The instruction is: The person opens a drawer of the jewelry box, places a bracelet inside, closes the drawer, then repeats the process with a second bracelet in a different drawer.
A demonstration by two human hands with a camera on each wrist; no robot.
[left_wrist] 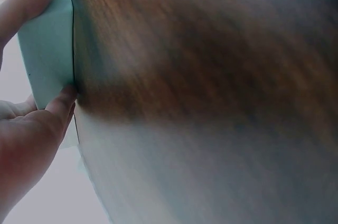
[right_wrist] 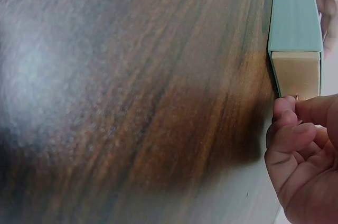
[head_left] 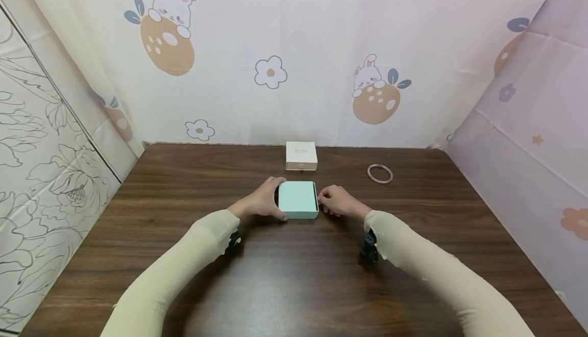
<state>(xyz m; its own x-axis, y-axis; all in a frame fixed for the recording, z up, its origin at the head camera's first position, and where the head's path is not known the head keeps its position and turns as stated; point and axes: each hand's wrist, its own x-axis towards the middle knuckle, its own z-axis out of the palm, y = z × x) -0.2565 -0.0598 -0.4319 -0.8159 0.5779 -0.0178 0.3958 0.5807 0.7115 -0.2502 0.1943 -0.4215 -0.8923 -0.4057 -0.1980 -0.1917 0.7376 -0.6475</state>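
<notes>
A mint-green drawer box (head_left: pixel 297 196) lies flat on the table, its right end showing a narrow strip of the inner drawer. My left hand (head_left: pixel 266 200) grips it from the left, with thumb and fingers at the front and back sides. In the right wrist view the beige drawer front (right_wrist: pixel 297 68) faces my right hand (right_wrist: pixel 306 150). There the thumb and forefinger pinch a small pull tab (right_wrist: pixel 297 96), mostly hidden by the fingertips; the other fingers are curled. The left wrist view shows the left hand (left_wrist: pixel 31 134) against the green side.
Behind the green box stands a small white drawer box (head_left: pixel 300 155) with faint lettering. A pinkish ring or bangle (head_left: pixel 380 173) lies to the right on the dark wooden table (head_left: pixel 294 275). A patterned curtain (head_left: pixel 312 30) hangs along the table's back edge.
</notes>
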